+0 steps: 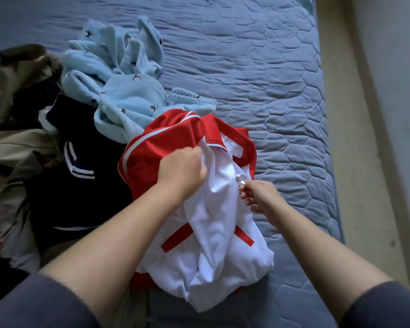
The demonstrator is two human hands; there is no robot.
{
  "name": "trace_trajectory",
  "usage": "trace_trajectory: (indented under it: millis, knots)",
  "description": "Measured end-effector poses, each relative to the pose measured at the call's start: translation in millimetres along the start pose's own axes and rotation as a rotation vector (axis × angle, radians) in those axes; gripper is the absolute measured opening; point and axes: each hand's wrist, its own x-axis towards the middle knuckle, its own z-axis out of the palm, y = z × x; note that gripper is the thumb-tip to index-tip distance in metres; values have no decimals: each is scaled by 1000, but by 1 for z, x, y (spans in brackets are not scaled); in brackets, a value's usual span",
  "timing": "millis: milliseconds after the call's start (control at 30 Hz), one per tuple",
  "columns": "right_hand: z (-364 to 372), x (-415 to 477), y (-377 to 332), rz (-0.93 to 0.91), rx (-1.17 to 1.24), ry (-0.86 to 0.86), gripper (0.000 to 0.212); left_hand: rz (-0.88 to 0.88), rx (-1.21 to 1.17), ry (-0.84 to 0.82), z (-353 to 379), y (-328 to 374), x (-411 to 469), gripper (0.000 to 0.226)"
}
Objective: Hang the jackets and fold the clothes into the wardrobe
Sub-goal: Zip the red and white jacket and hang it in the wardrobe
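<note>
A person works the zip of a red-and-white track jacket [213, 233] lying mid-frame on a quilted blue bed [282, 91], the left hand [184, 169] bunched tight on the white front panel while the right hand [258, 197] pinches the metal zip pull [240, 180]. A pale blue fleece [126, 95] lies at 11 o'clock of it, a navy striped garment [81, 181] at 9 o'clock. The jacket seems to be in preparation for hanging; the next move likely calls for cloth held taut, a steady slider run, then a hanger, none in view.
</note>
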Motion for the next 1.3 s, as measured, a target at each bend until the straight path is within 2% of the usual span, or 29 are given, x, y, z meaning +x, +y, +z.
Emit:
trace_trajectory:
  millis: [67,133,200,267,300,333,367,433,533,633,667,733,800,833,867,967,1067,1167,1233,1300]
  knots:
    - [-1,15,0,5,-7,64,24,134,130,76,0,4,26,20]
    - [-2,34,0,6,44,136,21,152,221,103,8,3,52,26]
    - [-2,52,-1,1,65,201,17,24,196,81,17,2,76,42]
    - [0,67,-3,5,128,229,9,-127,150,-20,29,1,93,60]
    - [1,73,-3,16,175,206,18,-170,155,-56,36,0,99,64]
    - [3,81,-2,17,210,177,29,-195,164,-76,43,0,104,63]
    - [6,85,-1,-9,220,162,31,-206,172,-87,48,-2,108,55]
    - [10,92,1,-71,197,187,11,-202,186,-144,52,-5,110,36]
    - [9,90,3,-127,177,235,10,-153,142,-176,50,-12,103,28]
    - [4,71,-6,-217,224,223,5,-86,-119,-91,35,-22,89,12]
    - [1,62,-10,-253,221,220,10,-81,-235,-63,26,-25,83,10]
    - [-5,38,-21,-310,228,185,27,-92,-451,-31,7,-30,69,22]
    - [-13,7,-35,-334,257,142,33,-93,-657,-134,-16,-32,49,22]
    - [-17,-11,-44,-333,264,126,28,-79,-714,-226,-31,-34,38,13]
    - [-20,-30,-54,-330,258,106,23,-72,-733,-315,-45,-36,26,14]
    - [-23,-94,-87,-354,127,67,27,-80,-756,-527,-87,-45,-6,53]
    - [-26,-158,-111,-411,60,2,30,-65,-909,-631,-140,-46,-43,50]
    - [-31,-217,-132,-493,23,-26,27,-66,-1092,-594,-192,-46,-82,47]
    - [-36,-257,-143,-564,-17,-31,21,-78,-1239,-570,-222,-44,-114,37]
    - [-43,-291,-150,-637,-66,-48,13,-118,-1293,-479,-251,-37,-145,28]
